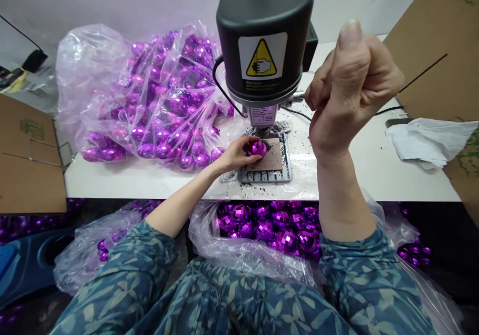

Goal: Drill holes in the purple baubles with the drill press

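A black bench drill press (262, 41) with a hand-warning label stands in front of me. My left hand (245, 154) grips a shiny purple faceted ball (257, 148) under the chuck (262, 131). The ball rests on a small brown board (272, 161) that lies on the grey slotted base (265, 177). Right of the machine head, my right hand (348, 85) is raised and closed in a fist around the press's lever. Only a silver stub of the lever (298, 97) shows; its grip is hidden inside my fingers.
A clear plastic bag (93, 85) full of purple balls lies left of the press. Below the table edge, more purple balls (280, 220) sit in open plastic. Dark shavings litter the white table (337, 190). A white cloth (422, 140) and cardboard boxes (30, 160) flank it.
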Available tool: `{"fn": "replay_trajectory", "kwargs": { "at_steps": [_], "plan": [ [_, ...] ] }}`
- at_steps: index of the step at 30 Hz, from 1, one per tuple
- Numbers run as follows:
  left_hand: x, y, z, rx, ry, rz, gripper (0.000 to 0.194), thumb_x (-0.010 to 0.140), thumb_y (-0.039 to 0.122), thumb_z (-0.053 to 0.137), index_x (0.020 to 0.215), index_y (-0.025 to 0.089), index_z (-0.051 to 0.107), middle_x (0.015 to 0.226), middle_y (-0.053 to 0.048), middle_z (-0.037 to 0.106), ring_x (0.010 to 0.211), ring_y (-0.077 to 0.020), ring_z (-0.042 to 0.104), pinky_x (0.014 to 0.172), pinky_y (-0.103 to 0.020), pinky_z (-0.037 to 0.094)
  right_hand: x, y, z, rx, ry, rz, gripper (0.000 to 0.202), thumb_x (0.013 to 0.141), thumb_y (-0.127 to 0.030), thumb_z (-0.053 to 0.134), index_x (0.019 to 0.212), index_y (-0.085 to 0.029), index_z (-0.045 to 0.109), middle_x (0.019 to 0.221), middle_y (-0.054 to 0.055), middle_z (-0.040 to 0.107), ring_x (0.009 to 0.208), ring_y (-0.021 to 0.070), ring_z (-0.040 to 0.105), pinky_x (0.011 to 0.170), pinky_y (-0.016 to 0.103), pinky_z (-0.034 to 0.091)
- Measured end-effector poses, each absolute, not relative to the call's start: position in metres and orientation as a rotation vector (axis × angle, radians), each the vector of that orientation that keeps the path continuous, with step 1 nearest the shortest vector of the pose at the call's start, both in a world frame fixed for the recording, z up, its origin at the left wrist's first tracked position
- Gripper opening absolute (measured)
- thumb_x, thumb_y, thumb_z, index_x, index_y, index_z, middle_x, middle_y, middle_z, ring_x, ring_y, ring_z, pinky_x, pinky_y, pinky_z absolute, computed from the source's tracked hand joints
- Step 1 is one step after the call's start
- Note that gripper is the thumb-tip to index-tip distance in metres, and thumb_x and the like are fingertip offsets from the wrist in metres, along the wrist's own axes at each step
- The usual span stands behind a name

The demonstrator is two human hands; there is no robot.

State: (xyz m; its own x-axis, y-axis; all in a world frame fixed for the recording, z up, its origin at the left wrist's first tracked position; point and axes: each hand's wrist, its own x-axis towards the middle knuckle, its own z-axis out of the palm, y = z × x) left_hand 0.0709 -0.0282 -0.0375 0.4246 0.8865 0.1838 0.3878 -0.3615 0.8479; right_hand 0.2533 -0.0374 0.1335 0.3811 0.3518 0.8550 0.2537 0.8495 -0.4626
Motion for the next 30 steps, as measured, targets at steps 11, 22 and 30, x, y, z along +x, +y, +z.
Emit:
{"fn": "replay_trajectory", "kwargs": {
  "at_steps": [11,22,30],
  "plan": [
    [0.093,-0.043,-0.050,1.938,1.181,0.984,0.056,0.077,0.033,0.090,0.122,0.017,0.062,0.117,-0.010,0.070,0.096,-0.0215,0.070,0.083,-0.037,0.062,0.252,-0.036,0.135,-0.542,-1.160,0.116,0.065,0.090,-0.077,0.043,0.059,-0.025,0.021,0.045,-0.006,0.026,0.037,0.0079,0.026,0.043,0.033,0.026],
    [0.094,-0.043,-0.063,1.770,1.022,1.037,0.061,0.081,0.039,0.089,0.129,0.017,0.058,0.131,-0.015,0.071,0.116,-0.0274,0.073,0.102,-0.046,0.061,0.257,-0.043,0.108,-0.465,-1.135,0.137,0.065,0.099,-0.053,0.060,0.059,-0.021,0.020,0.049,-0.005,0.021,0.041,0.0053,0.024,0.045,0.029,0.019],
    [0.095,-0.045,-0.062,1.743,1.050,1.048,0.062,0.080,0.038,0.090,0.130,0.017,0.059,0.127,-0.014,0.071,0.118,-0.0281,0.071,0.106,-0.047,0.059,0.260,-0.034,0.083,-0.317,-1.154,-0.034,0.060,0.101,-0.040,0.057,0.061,-0.022,0.015,0.047,-0.006,0.016,0.038,0.0039,0.016,0.036,0.027,0.018]
  ]
}}
